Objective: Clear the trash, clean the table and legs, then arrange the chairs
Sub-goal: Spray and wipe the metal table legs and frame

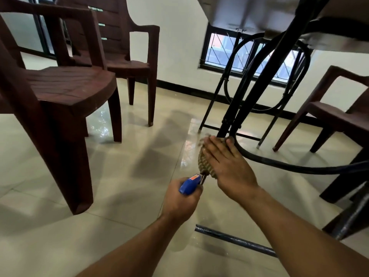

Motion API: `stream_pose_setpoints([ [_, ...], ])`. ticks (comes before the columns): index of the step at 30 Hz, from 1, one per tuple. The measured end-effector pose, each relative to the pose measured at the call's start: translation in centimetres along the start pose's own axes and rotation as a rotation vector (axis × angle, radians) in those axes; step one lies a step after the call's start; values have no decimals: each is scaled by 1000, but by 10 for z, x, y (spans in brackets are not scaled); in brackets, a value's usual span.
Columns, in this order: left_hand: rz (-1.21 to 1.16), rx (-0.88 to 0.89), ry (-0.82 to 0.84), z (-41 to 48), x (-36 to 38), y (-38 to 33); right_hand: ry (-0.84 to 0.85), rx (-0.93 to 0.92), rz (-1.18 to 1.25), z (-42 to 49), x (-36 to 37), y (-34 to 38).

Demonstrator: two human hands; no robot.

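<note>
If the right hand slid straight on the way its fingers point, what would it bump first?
Most likely the black table leg: the right hand, flat on the duster, has its fingertips just short of it, though depth is unclear.

A plain domestic-looking room: glossy cream floor tiles [129,176], brown plastic armchairs [65,82] at left, another armchair [329,114] at right, a metal-legged table [239,15] near right, a barred window [219,48] in the far white wall [175,37].

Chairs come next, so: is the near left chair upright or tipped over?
Upright. The chair stands on the floor, its visible legs down and its seat facing up.
</note>
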State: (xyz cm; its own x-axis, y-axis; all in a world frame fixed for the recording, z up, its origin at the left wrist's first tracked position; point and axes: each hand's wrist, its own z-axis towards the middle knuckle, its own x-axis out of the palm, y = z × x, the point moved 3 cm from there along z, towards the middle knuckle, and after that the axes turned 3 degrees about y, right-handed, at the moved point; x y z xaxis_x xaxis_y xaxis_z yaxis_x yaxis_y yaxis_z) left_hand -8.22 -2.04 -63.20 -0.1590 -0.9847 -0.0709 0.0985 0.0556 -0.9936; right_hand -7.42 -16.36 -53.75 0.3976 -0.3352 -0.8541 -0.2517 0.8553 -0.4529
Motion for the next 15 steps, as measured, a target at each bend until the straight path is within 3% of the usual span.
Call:
stream_pose_setpoints([
  [1,1,-17,-6,0,0,2,-2,34,-1,2,-1,6],
  [5,-6,-21,16,4,3,5,186,-134,104,0,6,16],
  [8,12,-30,10,5,5,8,150,-195,112,-7,3,-10],
  [12,-7,-65,2,3,6,15,-79,91,48,-1,0,-4],
  [15,-9,-75,4,-2,4,25,87,-81,115,-4,21,32],
])
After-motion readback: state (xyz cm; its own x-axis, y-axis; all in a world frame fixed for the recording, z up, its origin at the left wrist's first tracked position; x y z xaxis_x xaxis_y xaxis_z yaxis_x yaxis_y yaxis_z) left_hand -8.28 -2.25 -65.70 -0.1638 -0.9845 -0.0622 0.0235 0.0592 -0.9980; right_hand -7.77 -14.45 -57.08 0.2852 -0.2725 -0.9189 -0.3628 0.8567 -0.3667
